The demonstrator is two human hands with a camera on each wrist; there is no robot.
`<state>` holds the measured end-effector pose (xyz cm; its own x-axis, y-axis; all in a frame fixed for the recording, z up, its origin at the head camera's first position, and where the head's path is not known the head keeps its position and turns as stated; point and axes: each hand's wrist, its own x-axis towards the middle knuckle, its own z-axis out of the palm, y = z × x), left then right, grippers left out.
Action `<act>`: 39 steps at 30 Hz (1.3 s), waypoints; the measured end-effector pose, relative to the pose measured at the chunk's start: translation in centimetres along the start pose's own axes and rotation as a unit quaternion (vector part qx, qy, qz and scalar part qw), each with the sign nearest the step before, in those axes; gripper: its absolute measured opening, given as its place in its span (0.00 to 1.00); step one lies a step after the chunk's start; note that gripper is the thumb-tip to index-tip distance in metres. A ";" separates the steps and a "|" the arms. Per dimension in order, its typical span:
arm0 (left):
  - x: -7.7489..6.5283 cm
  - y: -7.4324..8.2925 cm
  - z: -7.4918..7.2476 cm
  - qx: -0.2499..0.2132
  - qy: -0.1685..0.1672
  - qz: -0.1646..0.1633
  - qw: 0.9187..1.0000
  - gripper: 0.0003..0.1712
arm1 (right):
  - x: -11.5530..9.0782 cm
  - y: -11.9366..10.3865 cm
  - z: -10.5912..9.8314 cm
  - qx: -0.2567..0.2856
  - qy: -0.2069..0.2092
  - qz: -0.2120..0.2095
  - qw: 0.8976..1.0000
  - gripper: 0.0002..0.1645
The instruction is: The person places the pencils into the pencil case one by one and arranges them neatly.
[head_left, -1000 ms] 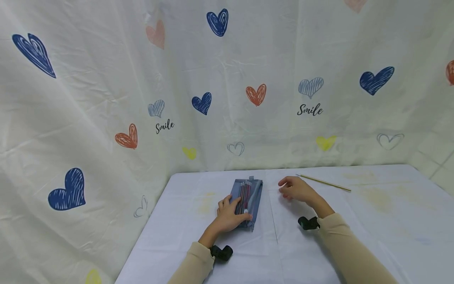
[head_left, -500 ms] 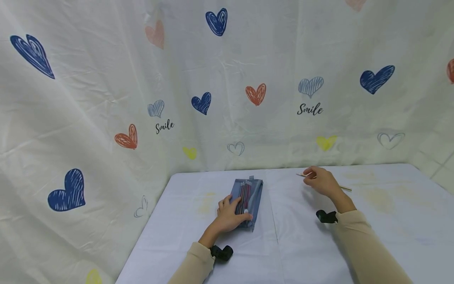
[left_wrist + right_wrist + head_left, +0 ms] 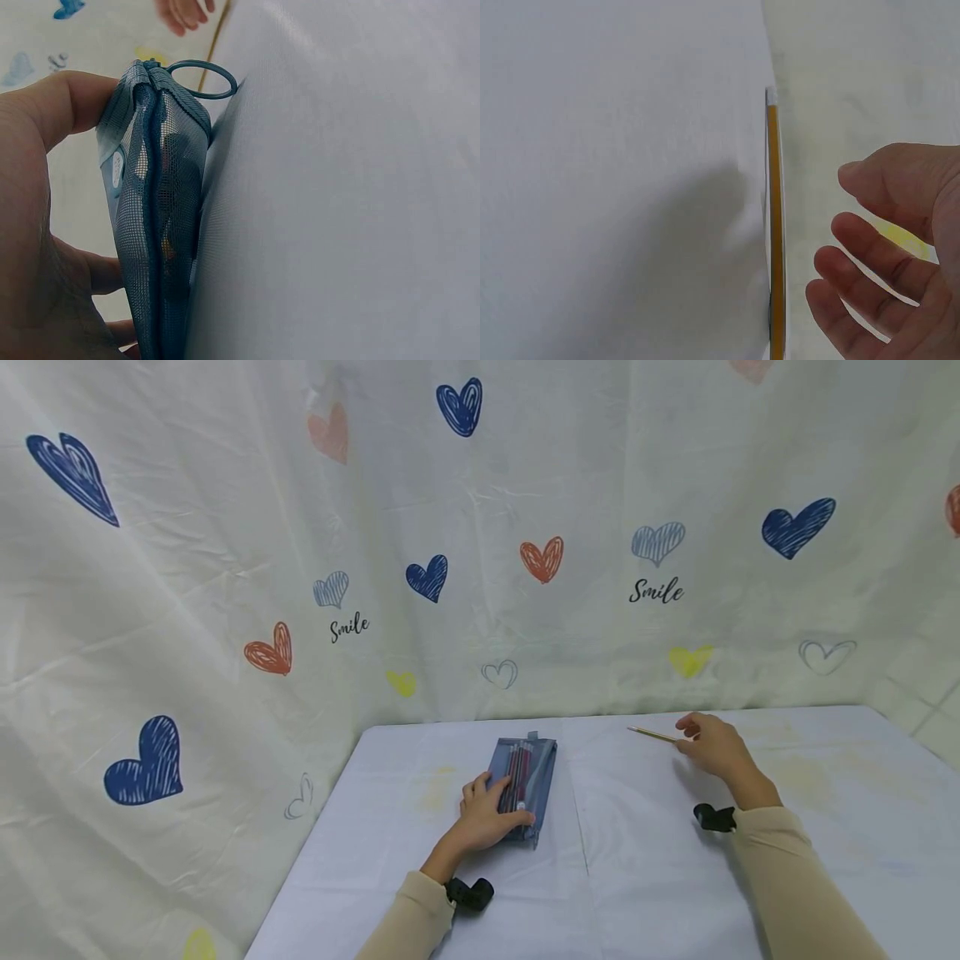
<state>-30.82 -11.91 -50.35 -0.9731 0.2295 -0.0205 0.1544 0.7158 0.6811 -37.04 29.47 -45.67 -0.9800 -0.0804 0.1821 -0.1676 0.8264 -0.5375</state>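
A blue-grey mesh pencil case (image 3: 543,777) lies flat on the white table in the head view. Slim pens or pencils (image 3: 517,764) show through its upper face. My left hand (image 3: 480,817) rests on the case's near part, fingers spread and thumb toward its right edge. The left wrist view shows the case's zipper side (image 3: 154,217) and thumb against one end. To the right, a slim yellow pencil (image 3: 652,734) with a pale end lies on the table. My right hand (image 3: 718,750) hovers over its right part with loosely bent fingers; the right wrist view shows a gap between them and the pencil (image 3: 776,225).
A loop pull (image 3: 223,91) sticks out from the case's zipper end. Behind the white-covered table (image 3: 600,877) hangs a pale curtain (image 3: 570,635) printed with hearts. Black wrist cameras sit by the left cuff (image 3: 471,895) and right cuff (image 3: 714,818).
My right hand has moved rightward, from the space left of the pencil to above its right part. The left hand and the pencil case stay in place.
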 end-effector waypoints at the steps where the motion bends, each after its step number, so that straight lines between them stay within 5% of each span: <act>1: 0.0 0.0 0.0 -0.001 0.000 0.000 1.000 0.52 | 0.0 0.4 -0.2 -0.001 0.001 0.000 1.000 0.24; 20: -0.1 0.0 -0.1 -0.002 0.002 0.000 1.000 0.52 | 0.0 3.4 -1.8 -0.006 -0.053 0.028 0.998 0.26; 39: 0.0 0.1 -0.1 -0.003 0.003 0.000 1.000 0.52 | 0.4 3.0 -0.2 -0.023 -0.090 0.017 0.996 0.18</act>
<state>-30.79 -11.94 -50.24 -0.9740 0.2259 -0.0169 0.1531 0.7115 0.6859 -37.92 31.99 -47.05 -0.9890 -0.1472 0.0124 -0.1334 0.8542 -0.5025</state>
